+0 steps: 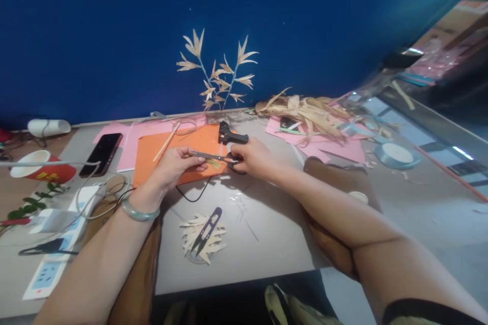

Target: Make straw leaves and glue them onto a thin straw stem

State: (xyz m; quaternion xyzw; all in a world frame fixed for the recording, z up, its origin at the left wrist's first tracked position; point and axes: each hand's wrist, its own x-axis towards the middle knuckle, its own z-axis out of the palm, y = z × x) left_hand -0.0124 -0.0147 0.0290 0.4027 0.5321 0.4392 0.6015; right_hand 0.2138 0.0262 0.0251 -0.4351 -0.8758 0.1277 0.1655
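Observation:
My right hand [252, 159] is closed round the dark handles of a pair of scissors [213, 155], whose blades point left over an orange sheet [148, 155]. At the blade tips my left hand [173, 166] is closed in a pinch. A small pale piece of dried corn husk [214, 164] shows by its fingertips, below the blades; the fingers partly hide it. Just behind my right hand lies a black glue gun [233, 135]. Nearer me, thread snips [208, 231] rest on cut husk pieces [190, 238] in a small round dish.
A branch with husk leaves [224, 81] stands before the blue wall. Dried corn husks [305, 111] lie on pink paper [351, 150] at the back right, near a ribbon roll [396, 155]. On the left are a phone [102, 154], a red paper cup [57, 168] and a power strip [49, 269] with cables.

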